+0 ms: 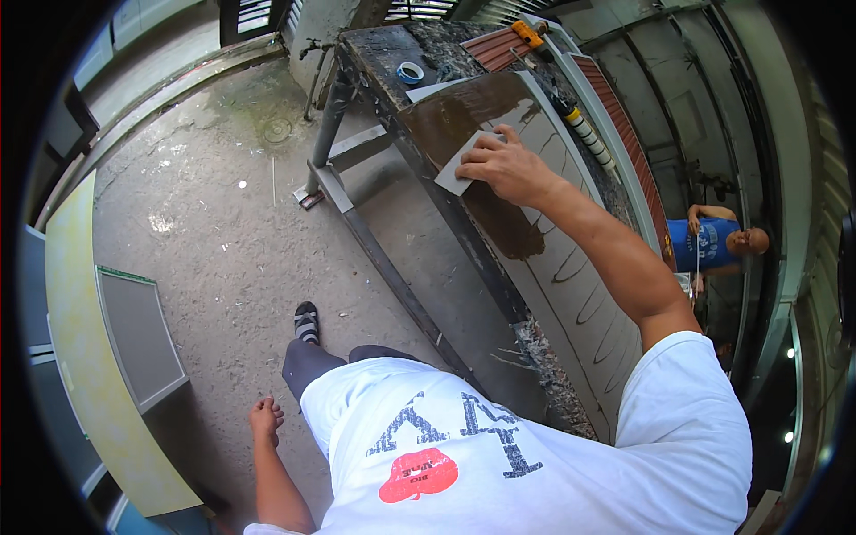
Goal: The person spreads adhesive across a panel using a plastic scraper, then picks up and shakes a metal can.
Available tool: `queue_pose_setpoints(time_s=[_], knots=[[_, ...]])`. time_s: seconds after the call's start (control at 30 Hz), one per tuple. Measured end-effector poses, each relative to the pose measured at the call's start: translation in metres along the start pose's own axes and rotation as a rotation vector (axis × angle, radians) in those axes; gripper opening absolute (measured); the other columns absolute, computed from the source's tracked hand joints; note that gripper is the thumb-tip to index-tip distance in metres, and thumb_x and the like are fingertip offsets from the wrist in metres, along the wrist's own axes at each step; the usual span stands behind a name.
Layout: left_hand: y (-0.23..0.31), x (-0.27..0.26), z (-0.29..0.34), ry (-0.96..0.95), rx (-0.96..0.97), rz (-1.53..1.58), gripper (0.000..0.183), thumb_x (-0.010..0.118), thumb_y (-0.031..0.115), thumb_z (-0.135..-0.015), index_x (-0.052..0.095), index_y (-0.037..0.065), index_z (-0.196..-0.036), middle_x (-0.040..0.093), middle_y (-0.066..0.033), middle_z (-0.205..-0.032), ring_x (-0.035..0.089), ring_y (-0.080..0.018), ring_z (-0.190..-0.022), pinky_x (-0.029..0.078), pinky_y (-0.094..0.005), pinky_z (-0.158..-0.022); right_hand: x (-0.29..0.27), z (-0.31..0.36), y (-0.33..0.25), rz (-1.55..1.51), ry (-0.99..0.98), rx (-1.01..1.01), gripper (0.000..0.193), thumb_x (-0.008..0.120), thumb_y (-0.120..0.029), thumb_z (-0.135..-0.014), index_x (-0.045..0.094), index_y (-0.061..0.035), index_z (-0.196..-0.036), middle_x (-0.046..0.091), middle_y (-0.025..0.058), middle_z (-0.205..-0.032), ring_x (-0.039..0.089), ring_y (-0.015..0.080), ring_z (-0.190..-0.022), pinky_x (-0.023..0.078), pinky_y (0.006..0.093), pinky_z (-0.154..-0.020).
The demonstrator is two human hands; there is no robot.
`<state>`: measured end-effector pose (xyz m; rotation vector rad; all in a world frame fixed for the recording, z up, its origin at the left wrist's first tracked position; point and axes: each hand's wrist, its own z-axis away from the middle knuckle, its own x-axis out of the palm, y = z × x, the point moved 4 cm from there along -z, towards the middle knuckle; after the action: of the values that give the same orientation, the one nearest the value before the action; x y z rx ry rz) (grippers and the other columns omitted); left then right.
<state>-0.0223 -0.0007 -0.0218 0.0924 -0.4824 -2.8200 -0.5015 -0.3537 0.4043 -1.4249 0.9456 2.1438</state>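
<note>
My right hand point(510, 169) is closed round a flat, pale grey rectangular spreader point(457, 183). The spreader's edge rests on a long grey panel point(571, 285) lying along the workbench. Wet brown adhesive point(513, 223) coats the far part of this panel in a smooth film. Nearer to me, thin looping lines point(584, 308) of the same dark stuff run over the uncoated surface. My left hand point(266, 419) hangs low at my side, away from the bench, with its fingers loosely curled and nothing visible in them.
On the bench's far end lie a roll of blue tape point(409, 73), an orange-and-black power tool point(528, 36) and a caulking gun point(584, 134). Reddish ribbed panels point(615, 116) line its right side. Another person point(709, 242) stands beyond. A pale yellow board point(94, 330) is at the left.
</note>
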Motion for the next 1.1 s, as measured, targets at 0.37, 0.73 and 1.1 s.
queue_pose_setpoints(time_s=[0.37, 0.73, 1.1], knots=[[-0.048, 0.014, 0.038, 0.072, -0.013, -0.009, 0.014, 0.057, 0.022, -0.095, 0.055, 0.008, -0.095, 0.054, -0.0032, -0.069, 0.052, -0.0124, -0.051, 0.039, -0.0220, -0.042, 0.011, 0.113, -0.034, 0.008, 0.088, 0.022, 0.022, 0.055, -0.015, -0.085, 0.064, -0.0197, -0.104, 0.061, -0.0064, -0.105, 0.051, 0.0145, -0.101, 0.025, 0.0450, -0.106], [-0.094, 0.011, 0.056, 0.045, -0.153, 0.006, 0.013, 0.056, 0.019, -0.095, 0.054, 0.007, -0.093, 0.054, -0.0034, -0.067, 0.050, -0.0125, -0.049, 0.036, -0.0222, -0.040, -0.060, 0.214, 0.031, -0.280, 0.006, 0.355, 0.026, 0.062, 0.001, -0.082, 0.070, -0.0166, -0.098, 0.069, -0.0033, -0.099, 0.057, 0.0174, -0.094, 0.036, 0.0382, -0.100], [0.001, 0.001, 0.022, 0.014, 0.092, 0.009, 0.013, 0.056, 0.020, -0.095, 0.056, 0.006, -0.095, 0.054, -0.0041, -0.069, 0.051, -0.0129, -0.050, 0.038, -0.0226, -0.042, 0.000, 0.099, 0.124, -0.500, 0.159, 0.529, 0.028, 0.061, 0.001, -0.085, 0.069, -0.0113, -0.109, 0.068, 0.0049, -0.095, 0.059, 0.0209, -0.079, 0.046, 0.0339, -0.075]])
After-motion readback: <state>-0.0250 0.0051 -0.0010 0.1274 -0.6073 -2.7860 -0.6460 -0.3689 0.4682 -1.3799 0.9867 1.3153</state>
